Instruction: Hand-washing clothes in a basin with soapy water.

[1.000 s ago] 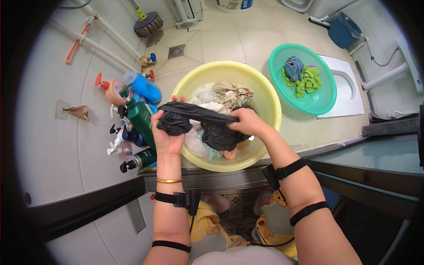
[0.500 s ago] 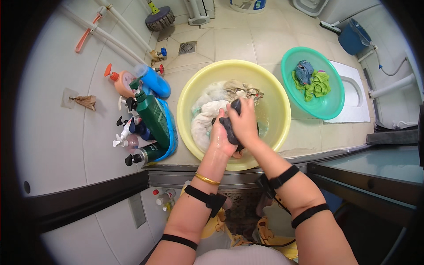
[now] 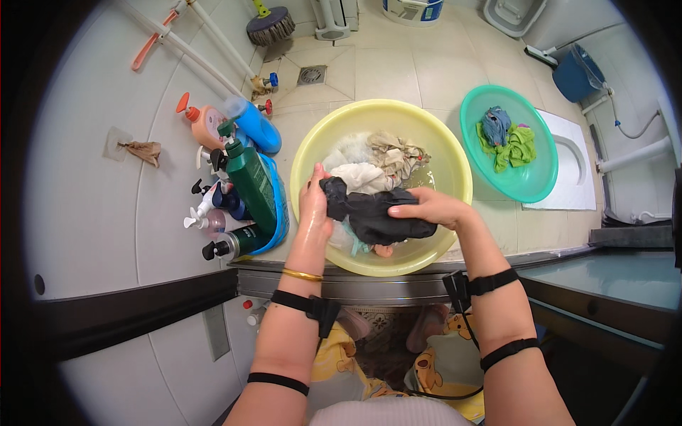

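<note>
Wringing a dark wet garment [image 3: 376, 213] over the yellow basin [image 3: 455, 170]

Head view: gripping the garment at both ends, left hand [image 3: 312, 206] closed around the bunched left end, right hand [image 3: 430, 208] clamped flat over the right; hanging just above the soaking pale clothes [image 3: 376, 163] inside the basin. Possibly slipping from wet fingers and splashing onto the tiled floor [image 3: 398, 71], or knocking the bottles [image 3: 245, 184] just beside. Looking black, sodden, crumpled, sagging between the hands

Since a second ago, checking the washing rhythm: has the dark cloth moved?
Yes. The dark cloth, gripped by the left hand and right hand, has dropped from above the yellow basin toward its near rim.
</note>
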Motion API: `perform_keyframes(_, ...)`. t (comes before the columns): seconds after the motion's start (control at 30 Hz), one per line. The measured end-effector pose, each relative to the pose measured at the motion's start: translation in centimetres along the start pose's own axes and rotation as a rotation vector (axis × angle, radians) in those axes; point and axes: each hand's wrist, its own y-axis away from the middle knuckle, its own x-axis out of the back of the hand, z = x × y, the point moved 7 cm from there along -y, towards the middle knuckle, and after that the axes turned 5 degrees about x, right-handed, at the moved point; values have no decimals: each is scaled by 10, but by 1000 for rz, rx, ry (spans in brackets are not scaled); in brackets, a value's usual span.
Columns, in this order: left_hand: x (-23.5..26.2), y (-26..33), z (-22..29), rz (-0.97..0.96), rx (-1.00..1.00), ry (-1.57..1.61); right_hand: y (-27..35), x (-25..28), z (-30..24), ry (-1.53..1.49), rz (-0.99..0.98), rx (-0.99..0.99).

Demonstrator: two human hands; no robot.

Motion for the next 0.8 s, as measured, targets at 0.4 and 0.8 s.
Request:
perform_keyframes(0.4,-30,23,20,169,-683,-1515,37,75,-79,-210,541,446)
perform_keyframes(0.8,-19,-43,-28,-41,-181,-1985,37,87,-54,-88,694,474)
